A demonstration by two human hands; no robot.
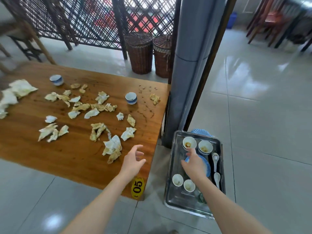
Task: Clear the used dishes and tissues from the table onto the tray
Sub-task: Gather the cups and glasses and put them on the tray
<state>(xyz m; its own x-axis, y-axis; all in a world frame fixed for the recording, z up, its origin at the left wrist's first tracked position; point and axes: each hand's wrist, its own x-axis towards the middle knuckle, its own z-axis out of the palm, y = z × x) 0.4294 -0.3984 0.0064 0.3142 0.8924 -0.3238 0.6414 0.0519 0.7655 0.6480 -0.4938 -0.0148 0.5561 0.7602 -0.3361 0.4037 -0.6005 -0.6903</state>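
Dishes mostly cleared; tissues all remain.
At 4 o'clock your steel tray [170,196] holds small white bowls [205,146], white spoons [215,157] and the blue plate [206,164] under your right hand [194,163], grasp unclear. At 10 o'clock, two blue-striped cups [131,98] and crumpled stained tissues [94,114] litter the wooden counter [67,154]; left hand [133,159] fingers released.

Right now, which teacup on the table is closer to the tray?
The right teacup, near the table edge facing the metal tray; the left teacup stands much farther away.

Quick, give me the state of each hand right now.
Left hand: open, holds nothing, over the table.
Right hand: over the blue plate in the tray; grip cannot be told.
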